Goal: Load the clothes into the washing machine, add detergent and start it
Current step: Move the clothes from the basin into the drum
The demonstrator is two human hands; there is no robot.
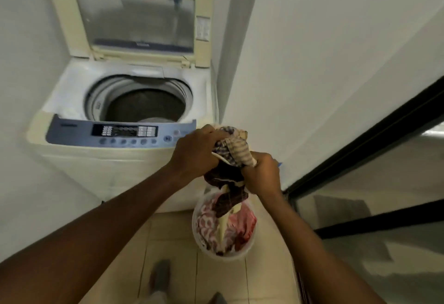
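Observation:
A cream top-loading washing machine (115, 159) stands ahead on the left with its lid (134, 18) raised and its drum (144, 104) open; something pale lies low in the drum. My left hand (194, 152) and my right hand (263, 171) both grip a bundle of clothes (230, 157), striped and dark pieces, held up to the right of the control panel (120, 134). The bundle trails down into a white laundry basket (249, 247) on the floor, which holds several more pink, red and cream clothes.
White walls close in on the left and right of the machine. A black-framed glass door (360, 183) runs along the right. Beige floor tiles (168, 243) lie below, with my feet at the bottom edge. No detergent is in view.

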